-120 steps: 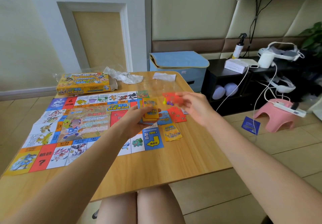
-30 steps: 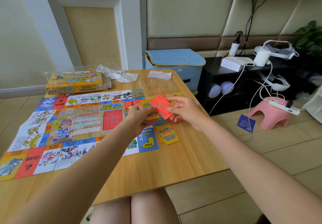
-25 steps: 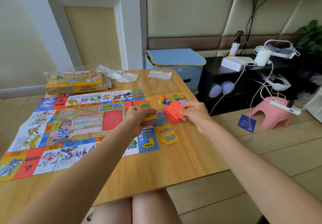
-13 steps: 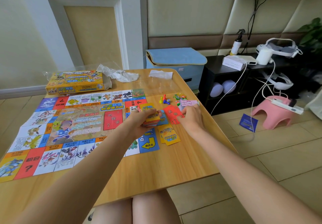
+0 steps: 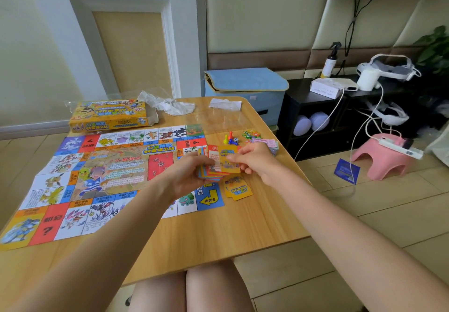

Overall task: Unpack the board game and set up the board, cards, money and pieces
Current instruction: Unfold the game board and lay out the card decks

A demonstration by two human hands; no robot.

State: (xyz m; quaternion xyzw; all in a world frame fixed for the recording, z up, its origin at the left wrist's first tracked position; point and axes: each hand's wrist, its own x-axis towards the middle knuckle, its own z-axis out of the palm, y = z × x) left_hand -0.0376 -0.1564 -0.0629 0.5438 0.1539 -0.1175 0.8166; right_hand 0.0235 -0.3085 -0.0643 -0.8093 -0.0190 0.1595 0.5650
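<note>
Head view: my left hand (image 5: 188, 174) grips the cards (image 5: 220, 166) above the board (image 5: 109, 173); my right hand (image 5: 255, 162) pinches the top card. Loose grip, I think, could spill them onto the worktop (image 5: 218, 234).

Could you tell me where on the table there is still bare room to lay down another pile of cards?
Bare wood runs along the near table edge, below the board and the yellow cards. A smaller patch lies at the far right, toward the white paper. It is crowded by the pawns and money.
</note>
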